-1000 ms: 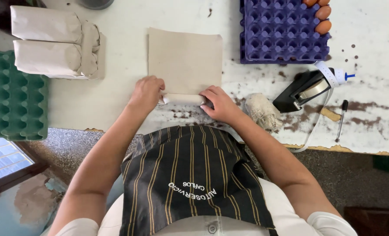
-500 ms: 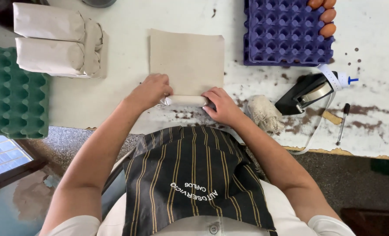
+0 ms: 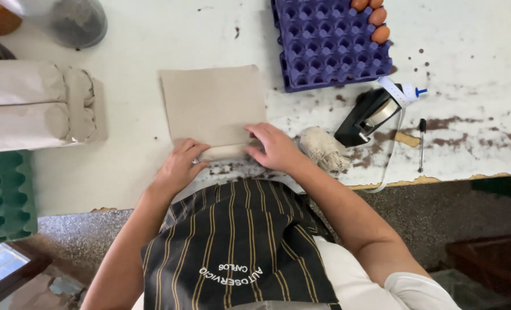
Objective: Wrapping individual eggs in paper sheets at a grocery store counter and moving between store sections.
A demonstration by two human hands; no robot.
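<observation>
I see both hands pressed on the near edge of a flat grey-brown sheet of coarse paper (image 3: 212, 103) that lies on the worn white table (image 3: 140, 46) — that edge is rolled up into a narrow fold. My left hand (image 3: 178, 166) has its fingers curled over the left end of the roll, pinching it; my right hand (image 3: 275, 148) lies flatter, fingers together and pushing down on the roll's right end. Just right of the right hand sits a small lump of pale twine (image 3: 323, 149), and beyond it a black tape dispenser (image 3: 366, 115). A purple moulded egg tray (image 3: 330, 43) with a few brown eggs (image 3: 376, 20) stands above — wrapped paper bundles (image 3: 34, 106) and a green egg tray (image 3: 6, 195) lie to the left.
</observation>
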